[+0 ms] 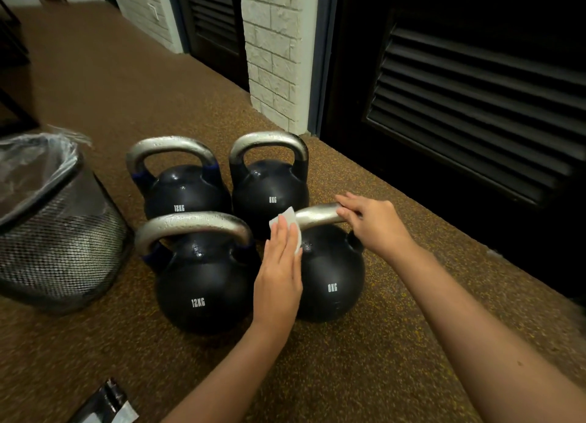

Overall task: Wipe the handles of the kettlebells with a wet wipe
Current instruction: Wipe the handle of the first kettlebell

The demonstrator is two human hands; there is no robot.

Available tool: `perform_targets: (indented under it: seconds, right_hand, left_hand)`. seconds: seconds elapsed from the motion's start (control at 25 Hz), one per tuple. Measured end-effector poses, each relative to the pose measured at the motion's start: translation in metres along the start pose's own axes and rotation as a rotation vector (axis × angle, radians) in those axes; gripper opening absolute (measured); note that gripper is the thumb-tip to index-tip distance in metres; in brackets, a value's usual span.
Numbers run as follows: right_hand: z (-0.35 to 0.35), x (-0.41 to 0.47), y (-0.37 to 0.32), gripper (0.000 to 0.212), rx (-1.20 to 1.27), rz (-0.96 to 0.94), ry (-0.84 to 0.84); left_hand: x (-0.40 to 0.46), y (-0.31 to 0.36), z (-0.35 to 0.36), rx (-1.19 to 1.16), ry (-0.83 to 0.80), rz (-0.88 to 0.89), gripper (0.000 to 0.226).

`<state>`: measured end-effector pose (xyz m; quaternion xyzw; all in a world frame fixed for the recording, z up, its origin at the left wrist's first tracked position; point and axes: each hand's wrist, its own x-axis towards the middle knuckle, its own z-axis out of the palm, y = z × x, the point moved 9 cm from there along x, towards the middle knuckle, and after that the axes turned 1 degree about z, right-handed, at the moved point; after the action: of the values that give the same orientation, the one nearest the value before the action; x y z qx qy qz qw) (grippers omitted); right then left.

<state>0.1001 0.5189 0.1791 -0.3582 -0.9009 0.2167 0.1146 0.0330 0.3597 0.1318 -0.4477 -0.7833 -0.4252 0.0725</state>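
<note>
Several black kettlebells with silver handles stand together on the brown floor. The near right 8KG kettlebell (329,273) has its handle (317,215) between my hands. My left hand (279,270) presses a white wet wipe (287,221) with straight fingers against the left end of that handle. My right hand (371,221) grips the right end of the same handle. Beside it stands the near left 12KG kettlebell (203,283). Behind are another 12KG kettlebell (184,188) and another 8KG kettlebell (269,184).
A black mesh waste bin (60,232) with a clear plastic liner stands at the left. A dark wipe packet (104,405) lies at the bottom left edge. Dark louvred doors (475,112) and a white brick pillar (272,51) line the right side.
</note>
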Motion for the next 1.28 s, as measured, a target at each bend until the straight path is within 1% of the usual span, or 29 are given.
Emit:
perform_targets:
  seconds: [0.04, 0.12, 0.16, 0.24, 0.28, 0.32, 0.52, 0.56, 0.68, 0.76, 0.96, 1.16, 1.24, 1.28]
  right_hand:
    - [0.000, 0.001, 0.001, 0.039, 0.001, 0.004, -0.001]
    - [0.000, 0.003, 0.002, 0.038, 0.008, 0.013, 0.004]
    - [0.000, 0.003, 0.002, 0.038, 0.013, 0.016, 0.007]
    - [0.000, 0.002, 0.001, 0.038, 0.014, 0.023, 0.009]
    - [0.000, 0.001, 0.001, 0.038, 0.010, 0.026, 0.008]
    - [0.000, 0.000, 0.000, 0.038, 0.008, 0.026, 0.011]
    - [-0.002, 0.000, 0.000, 0.038, 0.021, 0.032, 0.016]
    - [-0.003, 0.000, -0.001, 0.038, 0.017, 0.030, 0.013]
    - [-0.003, 0.000, -0.001, 0.038, 0.003, 0.027, 0.006]
    - [-0.002, 0.000, -0.001, 0.038, -0.009, 0.022, 0.003]
    - [-0.004, 0.002, 0.001, 0.037, 0.002, 0.023, 0.010]
    - [-0.005, 0.000, -0.001, 0.037, -0.001, 0.011, 0.025]
    - [-0.005, 0.000, -0.001, 0.037, 0.009, 0.011, 0.021]
    - [-0.005, 0.000, -0.001, 0.036, 0.008, 0.011, 0.019]
  left_hand:
    - [-0.002, -0.005, 0.000, -0.025, 0.013, -0.050, 0.050]
    - [0.005, -0.001, -0.001, -0.008, 0.013, -0.044, 0.050]
    - [0.011, 0.006, 0.000, 0.027, -0.006, 0.013, 0.048]
    - [0.017, 0.022, 0.004, 0.172, -0.035, 0.194, 0.043]
    - [0.014, 0.026, 0.006, 0.230, -0.039, 0.257, 0.042]
    - [0.011, 0.025, 0.006, 0.260, -0.041, 0.278, 0.042]
    - [0.016, 0.016, 0.002, 0.169, -0.032, 0.150, 0.044]
    - [0.022, 0.020, 0.004, 0.203, -0.038, 0.171, 0.044]
    - [0.023, 0.031, 0.014, 0.431, -0.065, 0.336, 0.044]
    - [0.016, 0.028, 0.014, 0.517, -0.065, 0.410, 0.044]
    - [0.025, 0.030, 0.008, 0.529, -0.038, 0.380, 0.045]
    - [0.014, 0.031, 0.013, 0.680, -0.055, 0.599, 0.048]
    - [0.019, 0.031, 0.015, 0.728, -0.094, 0.613, 0.049]
    - [0.023, 0.033, 0.016, 0.729, -0.109, 0.586, 0.049]
